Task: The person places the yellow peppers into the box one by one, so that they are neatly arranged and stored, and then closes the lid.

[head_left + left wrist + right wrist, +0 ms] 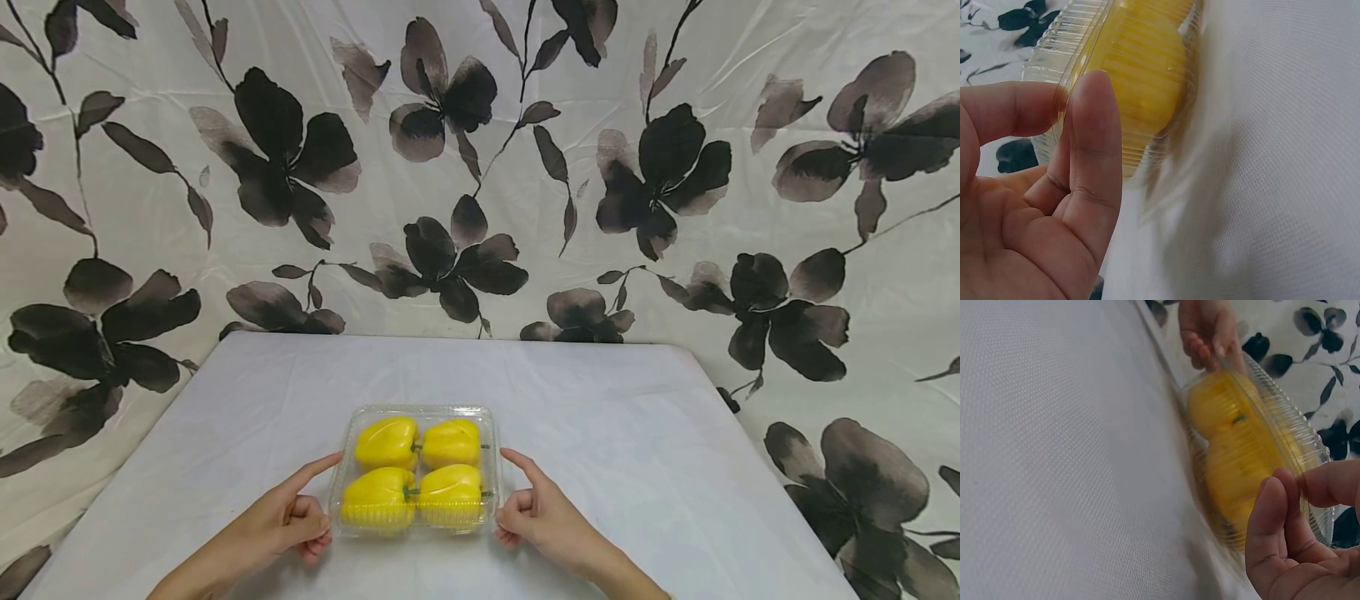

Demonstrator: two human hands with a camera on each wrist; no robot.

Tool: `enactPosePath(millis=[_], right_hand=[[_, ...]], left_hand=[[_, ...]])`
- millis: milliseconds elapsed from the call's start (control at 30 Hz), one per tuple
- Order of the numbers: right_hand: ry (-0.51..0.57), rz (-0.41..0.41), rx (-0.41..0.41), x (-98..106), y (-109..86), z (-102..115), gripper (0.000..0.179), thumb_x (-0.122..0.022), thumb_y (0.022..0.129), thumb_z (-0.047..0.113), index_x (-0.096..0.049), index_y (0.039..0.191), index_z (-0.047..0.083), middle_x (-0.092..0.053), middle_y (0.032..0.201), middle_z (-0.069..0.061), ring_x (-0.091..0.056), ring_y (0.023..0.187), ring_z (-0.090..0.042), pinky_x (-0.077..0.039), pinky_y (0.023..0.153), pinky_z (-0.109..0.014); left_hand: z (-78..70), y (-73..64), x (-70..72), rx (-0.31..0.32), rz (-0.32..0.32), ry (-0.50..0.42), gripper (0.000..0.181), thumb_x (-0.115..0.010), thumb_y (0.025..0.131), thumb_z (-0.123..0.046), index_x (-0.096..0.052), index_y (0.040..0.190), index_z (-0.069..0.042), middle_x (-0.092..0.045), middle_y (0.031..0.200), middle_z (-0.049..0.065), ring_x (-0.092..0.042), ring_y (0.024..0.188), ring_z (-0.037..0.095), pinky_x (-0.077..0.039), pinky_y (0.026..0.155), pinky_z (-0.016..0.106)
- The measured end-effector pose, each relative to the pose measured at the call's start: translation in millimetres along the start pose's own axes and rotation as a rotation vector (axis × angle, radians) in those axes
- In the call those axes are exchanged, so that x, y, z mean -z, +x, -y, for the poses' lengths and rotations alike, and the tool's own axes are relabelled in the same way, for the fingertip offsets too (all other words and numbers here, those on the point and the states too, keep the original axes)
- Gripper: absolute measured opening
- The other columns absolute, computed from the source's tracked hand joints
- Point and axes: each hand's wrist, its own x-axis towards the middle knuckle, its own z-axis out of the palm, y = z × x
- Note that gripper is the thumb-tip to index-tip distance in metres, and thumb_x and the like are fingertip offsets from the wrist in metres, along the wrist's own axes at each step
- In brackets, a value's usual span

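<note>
A clear plastic clamshell container [489, 429] sits on the white-covered table, closed, with several yellow bell peppers [386, 442] inside in two rows. My left hand [281, 517] holds its left edge; in the left wrist view the thumb [1094, 137] and forefinger pinch near the rim. On the opposite side my right hand [543, 512] grips the right edge, thumb and fingertips at the rim in the right wrist view. Both forefingers reach farther along the sides in the head view. The ribbed wall [1300, 422] of the container shows in the right wrist view.
The white tablecloth [600, 417] spreads around the container on all sides. Behind the table's far edge hangs a pale curtain [555, 225] with dark flower prints, which also shows at both sides.
</note>
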Motion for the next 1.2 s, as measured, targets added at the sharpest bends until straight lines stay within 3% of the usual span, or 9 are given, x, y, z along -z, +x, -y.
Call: enactPosePath(millis=[367,600,767,1200], right_hand=[[-0.012,-0.005,0.008,0.0,0.2,-0.2,0.088,-0.068,0.101,0.003,-0.014,0.170,0.011,-0.071,0.085,-0.009,-0.071,0.079,-0.018,-0.062,0.071,-0.026],[-0.047,-0.015,0.006,-0.4,0.2,0.2,0.088,-0.068,0.100,0.004,-0.015,0.170,0.011,-0.072,0.085,-0.010,-0.070,0.076,-0.018,-0.062,0.070,-0.026],[-0.097,-0.025,0.002,1.0,0.5,0.7,0.087,-0.069,0.100,0.006,-0.018,0.169,0.013,-0.073,0.085,-0.011,-0.070,0.074,-0.019,-0.063,0.069,-0.027],[-0.247,-0.026,0.012,7.8,2.3,1.4,0.085,-0.073,0.100,0.014,-0.023,0.168,0.014,-0.073,0.087,-0.007,-0.070,0.075,-0.021,-0.060,0.075,-0.025]], left_hand=[[0.3,-0.4,-0.4,-0.022,-0.005,0.021,0.087,-0.064,0.105,-0.006,-0.005,0.169,-0.002,-0.068,0.088,0.017,-0.067,0.076,0.020,-0.065,0.070,0.035],[1.7,0.5,-0.6,0.027,-0.017,0.016,0.088,-0.064,0.106,-0.009,-0.003,0.169,-0.004,-0.069,0.092,0.016,-0.068,0.079,0.021,-0.065,0.074,0.035],[2.9,-0.1,0.1,0.028,-0.024,0.028,0.088,-0.064,0.106,-0.009,-0.004,0.169,-0.005,-0.070,0.093,0.016,-0.069,0.080,0.023,-0.065,0.075,0.035],[2.2,-0.8,1.6,0.075,-0.099,0.135,0.091,-0.072,0.102,-0.017,-0.012,0.169,-0.005,-0.067,0.097,0.013,-0.069,0.086,0.027,-0.065,0.080,0.033]])
